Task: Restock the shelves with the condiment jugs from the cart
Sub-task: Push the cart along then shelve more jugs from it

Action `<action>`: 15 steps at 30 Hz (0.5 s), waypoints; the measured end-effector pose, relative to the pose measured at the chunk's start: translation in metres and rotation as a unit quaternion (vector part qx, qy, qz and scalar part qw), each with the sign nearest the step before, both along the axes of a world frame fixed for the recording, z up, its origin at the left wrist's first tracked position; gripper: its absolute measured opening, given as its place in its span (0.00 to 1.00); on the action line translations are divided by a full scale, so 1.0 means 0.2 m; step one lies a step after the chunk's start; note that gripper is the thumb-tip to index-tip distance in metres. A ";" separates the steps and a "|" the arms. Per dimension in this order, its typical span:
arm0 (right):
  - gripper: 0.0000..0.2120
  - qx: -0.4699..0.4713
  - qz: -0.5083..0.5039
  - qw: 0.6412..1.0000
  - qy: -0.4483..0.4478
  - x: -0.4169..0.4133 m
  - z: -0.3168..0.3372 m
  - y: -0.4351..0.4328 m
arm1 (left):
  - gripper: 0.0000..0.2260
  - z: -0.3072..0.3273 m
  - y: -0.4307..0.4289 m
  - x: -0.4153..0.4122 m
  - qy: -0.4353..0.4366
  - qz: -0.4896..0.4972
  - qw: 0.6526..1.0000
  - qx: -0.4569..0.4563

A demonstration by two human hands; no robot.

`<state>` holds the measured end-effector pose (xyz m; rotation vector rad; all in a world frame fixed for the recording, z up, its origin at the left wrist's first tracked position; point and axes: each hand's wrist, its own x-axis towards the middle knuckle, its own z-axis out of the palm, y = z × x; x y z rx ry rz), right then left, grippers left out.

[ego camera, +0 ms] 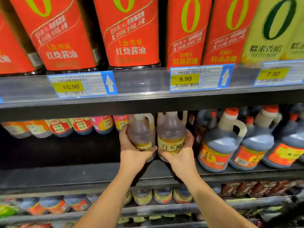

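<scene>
Two pale vinegar jugs with yellow labels stand side by side at the front of the middle shelf (98, 171). My left hand (131, 150) wraps the lower body of the left jug (141, 129). My right hand (182, 155) cups the right jug (171, 129) from below and from its right side. Both jugs are upright, their tops hidden behind the shelf edge above. The cart is out of view.
Dark vinegar jugs (220, 145) with orange caps crowd the shelf right of my hands. Left of the jugs is a dark gap with smaller bottles (79, 125) at the back. Red soy sauce bottles (131, 30) fill the upper shelf; more bottles (162, 195) sit below.
</scene>
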<state>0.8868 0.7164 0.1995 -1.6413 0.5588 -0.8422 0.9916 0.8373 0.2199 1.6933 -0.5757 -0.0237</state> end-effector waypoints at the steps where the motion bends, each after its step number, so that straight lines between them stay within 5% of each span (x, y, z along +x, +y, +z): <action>1: 0.48 0.000 -0.005 1.000 0.005 0.02 0.00 -0.01 | 0.49 -0.01 -0.03 0.01 0.005 0.003 1.000 -0.003; 15: 0.49 0.005 -0.048 0.995 0.088 0.17 0.06 -0.12 | 0.54 -0.04 -0.19 0.04 -0.009 0.117 0.991 0.061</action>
